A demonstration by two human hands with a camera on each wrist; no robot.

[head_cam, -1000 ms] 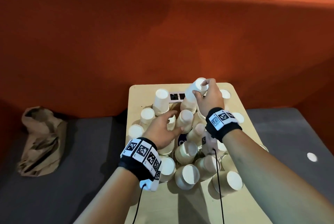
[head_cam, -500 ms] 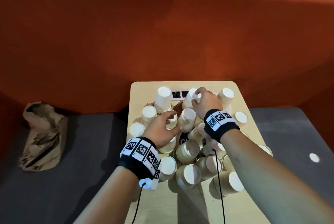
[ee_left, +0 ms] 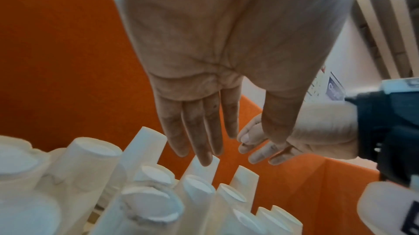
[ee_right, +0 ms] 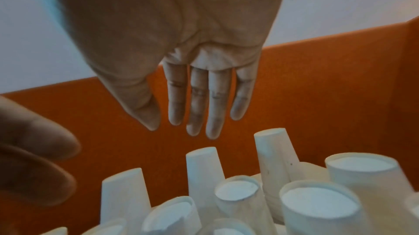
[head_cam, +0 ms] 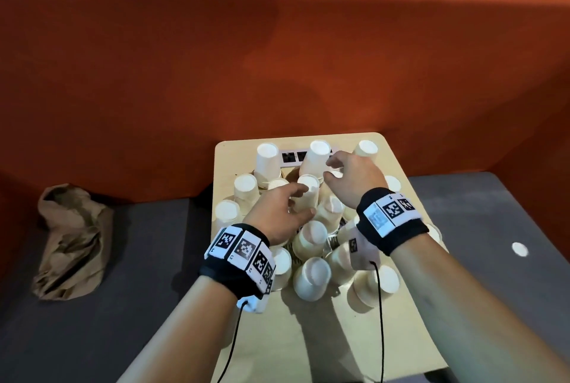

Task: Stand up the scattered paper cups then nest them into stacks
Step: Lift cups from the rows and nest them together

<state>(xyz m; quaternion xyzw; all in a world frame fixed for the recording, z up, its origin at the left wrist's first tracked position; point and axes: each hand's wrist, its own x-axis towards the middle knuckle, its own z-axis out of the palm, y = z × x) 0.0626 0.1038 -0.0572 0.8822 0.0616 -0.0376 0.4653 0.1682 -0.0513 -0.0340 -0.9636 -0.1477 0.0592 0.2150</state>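
Orange upholstery (head_cam: 277,58) is seen behind a small wooden table (head_cam: 308,336) crowded with pale paper cups (head_cam: 311,277), mostly bottom-up, some tipped, all below the fingertips. Both the left hand (head_cam: 277,216) and right hand (head_cam: 351,179) are held with fingers straight, gripping nothing. Cups beneath the wrists are hidden.

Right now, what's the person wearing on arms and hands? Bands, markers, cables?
Both hands are bare, forearms bare, no sleeves in view. The left wrist band is black, carrying a row of white square tiles printed with black fiducial markers; a small white unit hangs beneath it, and a thin black cable runs back from there. The right wrist band matches it, with its own thin black cable.
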